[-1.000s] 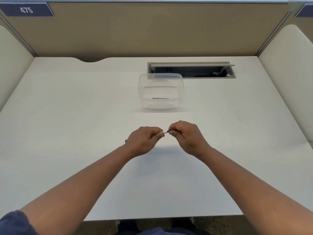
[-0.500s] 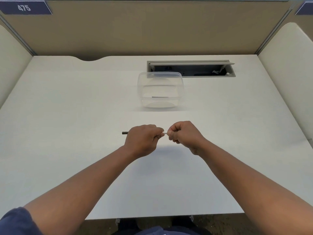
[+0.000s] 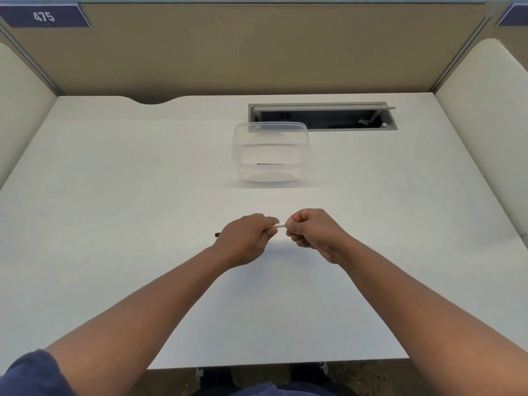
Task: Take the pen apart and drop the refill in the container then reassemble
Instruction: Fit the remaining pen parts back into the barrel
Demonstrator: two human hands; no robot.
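Observation:
Both hands hold a pen (image 3: 280,225) level above the white desk, a little in front of me. Only a short white stretch of it shows between my fists, and a dark end (image 3: 217,234) sticks out to the left of my left hand (image 3: 245,238). My left hand is closed around the pen's left part. My right hand (image 3: 313,232) is closed on its right end. Farther back stands a clear plastic container (image 3: 271,130), open at the top, with a thin dark refill (image 3: 271,164) lying inside it.
An open grey cable tray (image 3: 323,105) is sunk into the desk behind the container. Beige partition walls (image 3: 257,47) enclose the desk at the back and on both sides. The desk's front edge (image 3: 280,364) is near my body.
My hands have drawn slightly apart, so a longer white piece of pen shows between them. The dark end has come into sight left of my left hand.

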